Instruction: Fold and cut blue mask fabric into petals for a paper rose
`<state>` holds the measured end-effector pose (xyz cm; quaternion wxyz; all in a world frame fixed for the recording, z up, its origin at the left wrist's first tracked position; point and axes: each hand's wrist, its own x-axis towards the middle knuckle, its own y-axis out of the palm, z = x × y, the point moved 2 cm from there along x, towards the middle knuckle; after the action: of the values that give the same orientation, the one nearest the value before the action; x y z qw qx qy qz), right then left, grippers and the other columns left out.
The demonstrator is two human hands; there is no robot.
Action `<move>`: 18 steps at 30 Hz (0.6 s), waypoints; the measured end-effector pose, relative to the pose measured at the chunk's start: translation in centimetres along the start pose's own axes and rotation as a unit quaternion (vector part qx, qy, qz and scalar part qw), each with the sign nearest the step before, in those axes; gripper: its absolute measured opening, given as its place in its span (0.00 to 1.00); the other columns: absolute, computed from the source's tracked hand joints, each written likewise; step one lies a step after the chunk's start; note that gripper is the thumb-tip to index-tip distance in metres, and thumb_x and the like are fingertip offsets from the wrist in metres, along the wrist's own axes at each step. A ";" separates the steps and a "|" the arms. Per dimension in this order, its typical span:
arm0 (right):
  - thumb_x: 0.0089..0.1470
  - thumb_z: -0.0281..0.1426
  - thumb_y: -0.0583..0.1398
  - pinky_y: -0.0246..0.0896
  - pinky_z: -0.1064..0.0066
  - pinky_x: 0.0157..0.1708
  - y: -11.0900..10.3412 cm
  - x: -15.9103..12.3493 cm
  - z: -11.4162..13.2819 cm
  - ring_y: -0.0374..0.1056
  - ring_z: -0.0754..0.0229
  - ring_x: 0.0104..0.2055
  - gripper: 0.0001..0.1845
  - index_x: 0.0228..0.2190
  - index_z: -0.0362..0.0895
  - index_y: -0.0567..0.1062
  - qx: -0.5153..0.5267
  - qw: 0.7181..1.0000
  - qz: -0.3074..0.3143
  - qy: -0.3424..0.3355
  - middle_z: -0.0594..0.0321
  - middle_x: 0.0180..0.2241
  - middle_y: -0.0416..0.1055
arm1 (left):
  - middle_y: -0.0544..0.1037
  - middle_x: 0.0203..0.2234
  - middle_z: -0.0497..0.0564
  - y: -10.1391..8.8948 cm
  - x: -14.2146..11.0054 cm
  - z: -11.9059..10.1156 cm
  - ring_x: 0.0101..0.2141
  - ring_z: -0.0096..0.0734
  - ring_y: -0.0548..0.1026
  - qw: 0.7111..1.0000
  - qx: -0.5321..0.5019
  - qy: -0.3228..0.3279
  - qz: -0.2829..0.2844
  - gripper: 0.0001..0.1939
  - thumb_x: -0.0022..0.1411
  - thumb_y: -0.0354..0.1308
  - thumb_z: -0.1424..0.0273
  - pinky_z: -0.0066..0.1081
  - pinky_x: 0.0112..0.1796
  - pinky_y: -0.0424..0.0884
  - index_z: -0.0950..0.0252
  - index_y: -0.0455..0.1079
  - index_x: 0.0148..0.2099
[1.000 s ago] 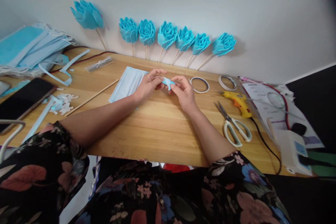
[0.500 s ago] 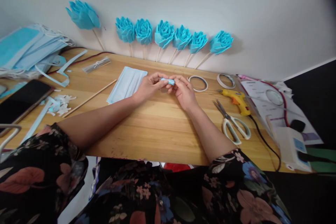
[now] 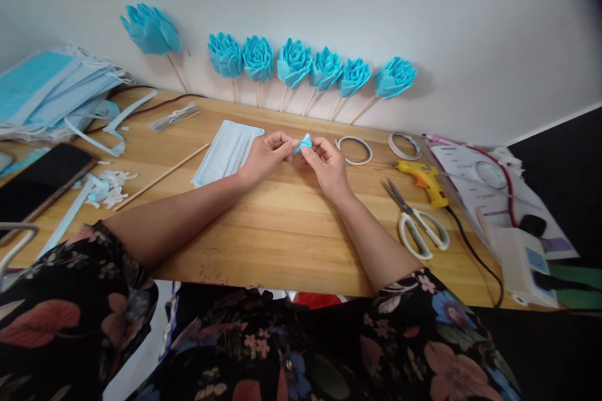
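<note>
A small folded piece of blue fabric [image 3: 303, 143] is pinched between my two hands above the wooden table. My left hand [image 3: 270, 155] grips its left end with thumb and fingers. On the other side my right hand [image 3: 325, 163] has thumb and fingertips closed on it, and the fingers partly cover the piece. Beside my left wrist lie pale blue pleated face masks [image 3: 229, 149]. Just right of my right hand is a roll of white tape [image 3: 355, 150].
Several blue fabric flowers [image 3: 294, 64] on sticks lean against the wall. To the right are scissors [image 3: 414, 219], a yellow glue gun [image 3: 426, 182] and another tape roll [image 3: 404, 146]. A wooden stick [image 3: 162, 177], a phone [image 3: 44, 182], white scraps [image 3: 110, 188] and stacked masks [image 3: 51, 91] lie left.
The blue piece has gone from a flat strip to a bunched shape with a raised point. My fingers have shifted on it; both hands stay in the same place.
</note>
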<state>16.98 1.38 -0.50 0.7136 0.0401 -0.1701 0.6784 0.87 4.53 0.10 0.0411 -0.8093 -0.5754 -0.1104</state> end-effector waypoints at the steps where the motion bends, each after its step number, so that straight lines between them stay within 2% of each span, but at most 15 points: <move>1: 0.54 0.51 0.65 0.63 0.70 0.31 -0.1 0.0 0.1 0.64 0.64 0.28 0.19 0.33 0.48 0.76 -0.011 1.000 -0.009 -0.008 0.68 0.27 0.71 | 0.73 0.21 0.45 0.0 0.0 0.0 0.24 0.22 0.69 1.000 -0.002 0.001 0.000 0.20 0.59 0.68 0.54 0.26 0.28 0.66 0.65 0.70 0.31; 5: 0.55 0.49 0.64 0.59 0.70 0.29 -0.3 0.0 -0.1 0.61 0.65 0.27 0.18 0.30 0.47 0.74 -0.026 0.999 -0.040 -0.018 0.68 0.25 0.69 | 0.75 0.24 0.46 0.1 0.0 -0.1 0.26 0.23 0.72 1.000 -0.009 0.002 0.000 0.20 0.60 0.66 0.51 0.26 0.29 0.68 0.64 0.70 0.35; 9: 0.55 0.48 0.65 0.57 0.70 0.28 -0.3 0.0 -0.4 0.60 0.65 0.26 0.18 0.28 0.47 0.73 -0.004 0.999 -0.050 -0.019 0.69 0.24 0.67 | 0.75 0.26 0.47 0.3 0.1 0.0 0.27 0.23 0.72 1.000 -0.014 0.002 0.018 0.19 0.57 0.69 0.56 0.25 0.29 0.67 0.65 0.70 0.37; 14: 0.52 0.54 0.65 0.63 0.70 0.30 -0.4 0.1 -0.2 0.65 0.64 0.28 0.23 0.28 0.47 0.72 0.033 0.998 -0.054 0.003 0.67 0.25 0.71 | 0.73 0.23 0.45 0.3 0.0 0.0 0.25 0.22 0.69 1.000 -0.013 0.009 0.025 0.21 0.56 0.70 0.53 0.25 0.30 0.67 0.65 0.70 0.34; 18: 0.53 0.55 0.64 0.62 0.73 0.27 -0.4 0.0 0.0 0.64 0.67 0.25 0.24 0.27 0.47 0.71 0.051 0.997 -0.052 0.007 0.69 0.23 0.70 | 0.73 0.21 0.46 0.0 -0.1 0.0 0.24 0.22 0.68 1.000 -0.001 0.005 0.019 0.24 0.58 0.66 0.49 0.24 0.29 0.68 0.65 0.69 0.31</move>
<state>17.42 1.40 -0.45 0.7464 0.0811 -0.1280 0.6481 0.85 4.43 0.12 0.0450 -0.8198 -0.5593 -0.1141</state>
